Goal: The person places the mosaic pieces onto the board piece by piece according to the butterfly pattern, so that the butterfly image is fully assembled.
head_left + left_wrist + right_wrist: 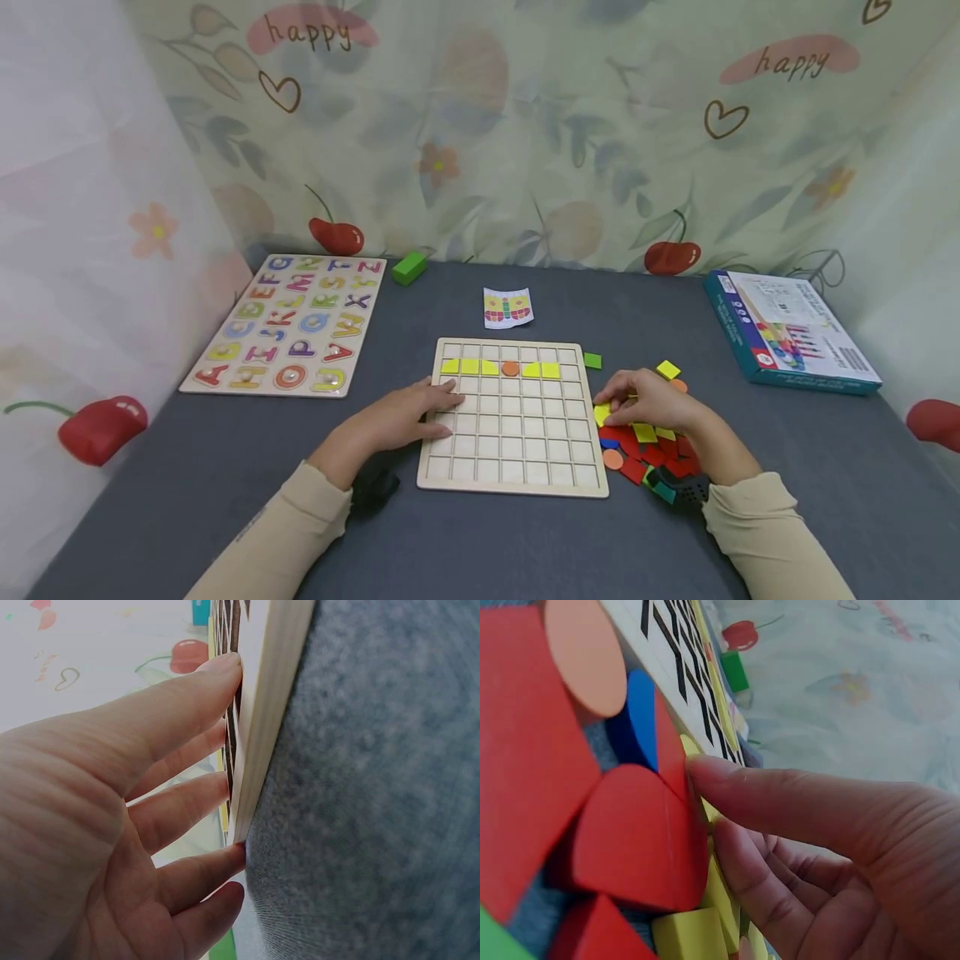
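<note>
A pale wooden grid board (513,483) lies flat on the grey table. Across its second row from the top run several yellow pieces (469,367) and one orange disc (510,368). My left hand (405,414) rests on the board's left edge; in the left wrist view the thumb (217,671) touches the grid side, fingers spread loosely. Beside the right edge, my right hand (656,402) pinches a yellow piece (602,415) between thumb and index finger; its full outline is hidden. Under that hand are scattered loose pieces, mostly red (632,470), with yellow, orange, blue and green ones.
Behind the board lies a small card (508,308) with a coloured butterfly pattern. An alphabet puzzle board (270,333) and a green block (409,268) are at the back left. A flat box (795,329) lies at the right. One green square (592,361) sits by the board's upper right.
</note>
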{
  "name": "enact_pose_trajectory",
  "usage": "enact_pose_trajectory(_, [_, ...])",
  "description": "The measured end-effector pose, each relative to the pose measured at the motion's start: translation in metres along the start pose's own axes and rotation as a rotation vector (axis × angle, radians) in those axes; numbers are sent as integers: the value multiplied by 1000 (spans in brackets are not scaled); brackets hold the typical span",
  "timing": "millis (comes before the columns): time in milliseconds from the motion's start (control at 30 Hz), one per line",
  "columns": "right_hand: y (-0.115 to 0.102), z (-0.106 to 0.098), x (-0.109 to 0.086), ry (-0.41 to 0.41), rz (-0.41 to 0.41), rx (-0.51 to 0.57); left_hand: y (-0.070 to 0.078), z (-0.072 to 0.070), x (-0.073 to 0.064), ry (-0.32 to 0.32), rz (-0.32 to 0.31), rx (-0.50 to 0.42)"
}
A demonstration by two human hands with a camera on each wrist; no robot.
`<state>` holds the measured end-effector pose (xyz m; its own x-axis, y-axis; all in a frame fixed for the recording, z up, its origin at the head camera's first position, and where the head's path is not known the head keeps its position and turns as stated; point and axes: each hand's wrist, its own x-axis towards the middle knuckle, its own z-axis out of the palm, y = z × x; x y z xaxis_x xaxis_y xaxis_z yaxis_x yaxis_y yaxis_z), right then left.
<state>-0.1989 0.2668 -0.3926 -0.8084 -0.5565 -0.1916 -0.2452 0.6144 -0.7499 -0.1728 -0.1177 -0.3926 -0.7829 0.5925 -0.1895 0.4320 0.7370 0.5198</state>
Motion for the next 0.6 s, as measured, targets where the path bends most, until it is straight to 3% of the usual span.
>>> enact_pose_trajectory(600, [-7, -1, -3, -60, 42, -7, 0, 0, 1, -3, -6, 0])
